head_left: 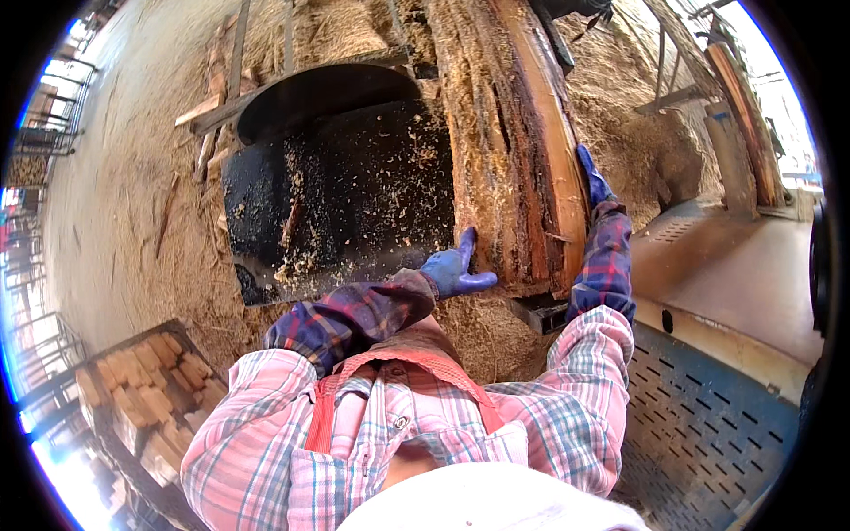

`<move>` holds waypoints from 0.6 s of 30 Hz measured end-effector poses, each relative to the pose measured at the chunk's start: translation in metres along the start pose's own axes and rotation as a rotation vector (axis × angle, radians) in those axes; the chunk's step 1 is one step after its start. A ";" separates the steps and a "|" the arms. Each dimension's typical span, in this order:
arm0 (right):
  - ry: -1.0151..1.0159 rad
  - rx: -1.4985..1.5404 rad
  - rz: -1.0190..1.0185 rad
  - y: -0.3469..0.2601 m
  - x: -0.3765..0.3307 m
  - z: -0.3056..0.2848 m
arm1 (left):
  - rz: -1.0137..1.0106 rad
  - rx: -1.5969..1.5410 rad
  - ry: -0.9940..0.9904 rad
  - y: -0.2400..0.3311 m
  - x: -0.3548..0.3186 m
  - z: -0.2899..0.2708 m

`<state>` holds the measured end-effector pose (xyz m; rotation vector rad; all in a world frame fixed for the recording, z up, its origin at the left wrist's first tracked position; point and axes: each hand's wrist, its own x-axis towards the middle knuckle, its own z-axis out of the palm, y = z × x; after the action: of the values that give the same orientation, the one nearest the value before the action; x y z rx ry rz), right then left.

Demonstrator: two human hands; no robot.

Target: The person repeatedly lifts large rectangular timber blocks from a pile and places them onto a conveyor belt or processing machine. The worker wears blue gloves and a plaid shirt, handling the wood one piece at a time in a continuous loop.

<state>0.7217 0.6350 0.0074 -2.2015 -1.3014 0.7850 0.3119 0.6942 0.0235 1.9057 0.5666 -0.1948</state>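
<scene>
Bark-streaked timber slab (500, 133) runs from far centre to near centre, right of a sawdust-strewn black panel (354, 186). Gloved left hand (459, 273) sits at its near left corner, thumb and index spread; gloved right hand (597, 180) lies along its right edge, finger spread indeterminable.
</scene>
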 end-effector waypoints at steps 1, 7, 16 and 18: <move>0.003 0.085 0.029 -0.001 -0.001 0.003 | 0.025 0.050 0.026 0.004 -0.001 -0.003; 0.041 0.440 0.009 0.002 -0.006 0.008 | -0.046 -0.011 -0.122 0.021 -0.005 -0.024; 0.077 0.929 0.287 -0.057 -0.033 0.030 | -0.076 -0.031 -0.131 0.016 -0.024 -0.033; 0.066 0.835 0.364 -0.107 -0.028 0.037 | -0.107 -0.023 -0.060 0.006 -0.036 -0.035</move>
<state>0.6187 0.6612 0.0564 -1.7392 -0.3912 1.1198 0.2796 0.7135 0.0566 1.8422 0.6286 -0.3121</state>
